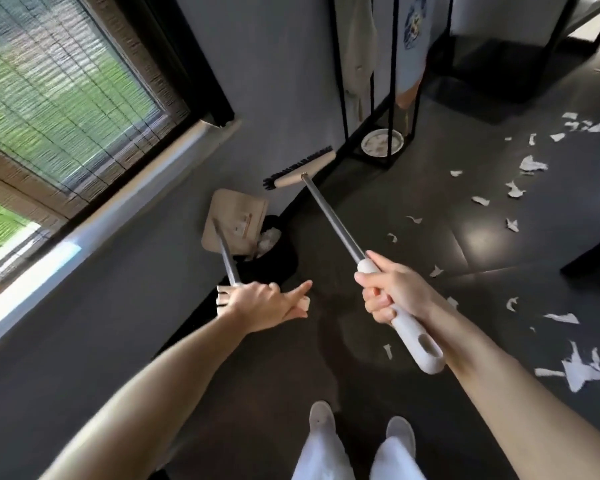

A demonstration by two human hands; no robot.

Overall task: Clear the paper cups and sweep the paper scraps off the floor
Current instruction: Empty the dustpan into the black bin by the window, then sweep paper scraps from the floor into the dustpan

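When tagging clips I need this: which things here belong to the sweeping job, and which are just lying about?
Job: broom in right hand, dustpan in left hand, paper scraps, black bin.
Lying about: bowl, hanging clothes, window blind.

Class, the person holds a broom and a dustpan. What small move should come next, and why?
Probably swing the broom head right, toward the nearest paper scraps. The right hand grips the broom handle, yet the head points at the wall, away from the scraps strewn over the floor; the left hand holds the dustpan.
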